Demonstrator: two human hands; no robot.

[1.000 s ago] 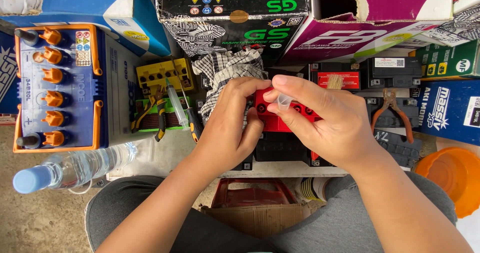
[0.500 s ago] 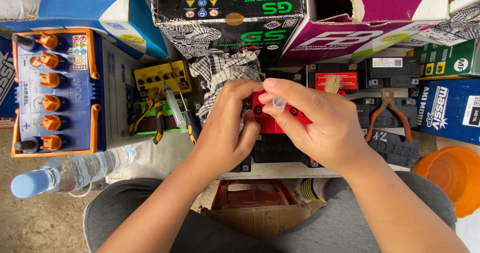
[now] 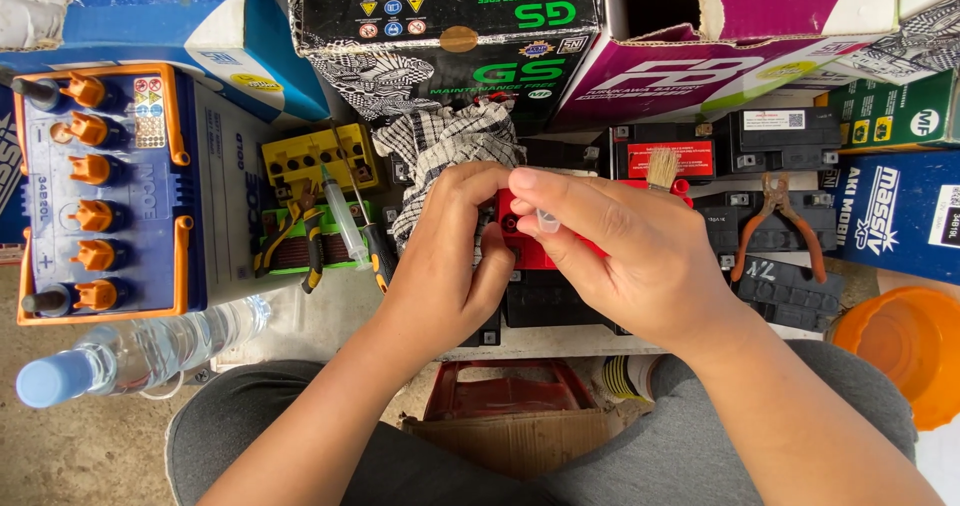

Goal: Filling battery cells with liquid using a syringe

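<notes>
Both hands curl over a red battery (image 3: pixel 525 241), left hand (image 3: pixel 450 256) gripping it, right hand (image 3: pixel 625 256) pinching a clear cap (image 3: pixel 547 221), checked cloth (image 3: pixel 445 146) just behind.

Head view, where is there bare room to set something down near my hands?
One bare patch: pale surface between the large blue-topped battery, the water bottle and the left hand. Around the right hand it is crowded: small batteries, brush, pliers.

both hands (image 3: pixel 560 256) together, fingers (image 3: pixel 545 201) curled
</notes>
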